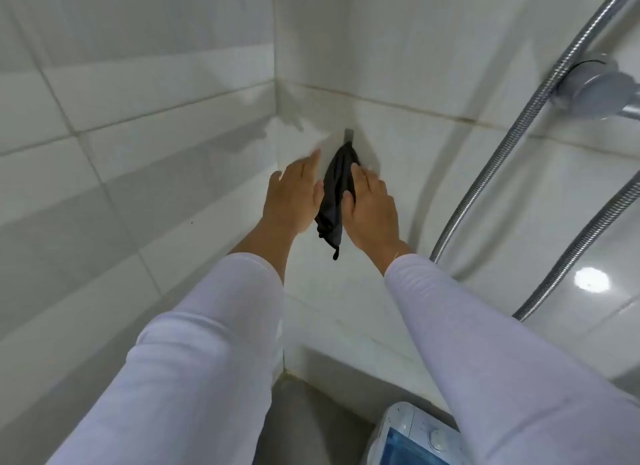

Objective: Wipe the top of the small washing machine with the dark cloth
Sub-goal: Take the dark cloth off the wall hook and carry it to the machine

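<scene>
I am at the very start of this job — nothing on the washing machine point(412, 437) has been wiped yet, as far as I can judge. The dark cloth point(335, 191) hangs from a small hook point(348, 134) on the tiled wall point(433, 173), near the corner, and both my arms are raised toward it. My right hand point(372, 210) lies against the cloth's right edge, fingers fairly straight, with the thumb tucked toward the fabric; I cannot tell whether it has truly pinched the cloth or only touches it. My left hand point(294, 196) is just beside the cloth on its left, fingers spread and relaxed, holding nothing; whether its thumb brushes the fabric I cannot say. The machine is well below, at the bottom edge of the view, partly hidden under my right sleeve point(502, 343): a white top with a blue translucent lid and a round knob, with what look like specks or droplets on it. A metal shower hose point(519, 125) runs down the wall to my right, well apart from the cloth. What is left, then, is nearly everything — lift the cloth off the hook, bring it down to the machine, and wipe its top.
</scene>
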The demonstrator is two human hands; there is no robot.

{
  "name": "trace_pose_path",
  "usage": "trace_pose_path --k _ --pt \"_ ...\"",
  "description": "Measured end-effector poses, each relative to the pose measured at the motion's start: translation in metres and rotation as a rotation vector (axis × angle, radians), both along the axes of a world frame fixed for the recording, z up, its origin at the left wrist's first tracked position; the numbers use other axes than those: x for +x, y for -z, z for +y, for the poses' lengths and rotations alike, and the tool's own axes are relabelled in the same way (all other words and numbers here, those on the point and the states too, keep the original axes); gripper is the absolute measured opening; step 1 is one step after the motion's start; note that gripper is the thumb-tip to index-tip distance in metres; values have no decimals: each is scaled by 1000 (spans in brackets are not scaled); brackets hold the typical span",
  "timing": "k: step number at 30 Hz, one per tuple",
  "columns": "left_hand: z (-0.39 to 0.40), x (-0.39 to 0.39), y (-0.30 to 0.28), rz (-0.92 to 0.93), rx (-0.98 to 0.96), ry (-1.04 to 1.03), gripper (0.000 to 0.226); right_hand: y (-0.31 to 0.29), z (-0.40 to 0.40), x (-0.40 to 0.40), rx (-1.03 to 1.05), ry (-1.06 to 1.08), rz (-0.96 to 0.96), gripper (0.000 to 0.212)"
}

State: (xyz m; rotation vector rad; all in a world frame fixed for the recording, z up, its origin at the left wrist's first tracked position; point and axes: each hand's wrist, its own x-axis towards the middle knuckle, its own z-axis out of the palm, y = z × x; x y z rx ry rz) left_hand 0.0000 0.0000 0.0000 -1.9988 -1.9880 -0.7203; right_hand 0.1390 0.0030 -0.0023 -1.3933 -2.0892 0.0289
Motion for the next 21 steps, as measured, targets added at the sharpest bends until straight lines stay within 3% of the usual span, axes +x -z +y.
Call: trace_pose_path --k 2,9,12,15,21 --pt "10 0 -1 -93 -23 3 50 3 8 -1 9 41 142 47" --pt "29 3 0 -382 -129 126 46 8 22 -7 -122 145 363 33" --pt "34 1 -4 -524 -222 142 40 6 28 -8 -161 148 401 28" --pt "39 -2 -8 -499 -262 144 32 2 29 -5 -143 166 369 21" --pt "32 -7 -19 -650 -316 101 20 -13 24 3 -83 155 463 13"
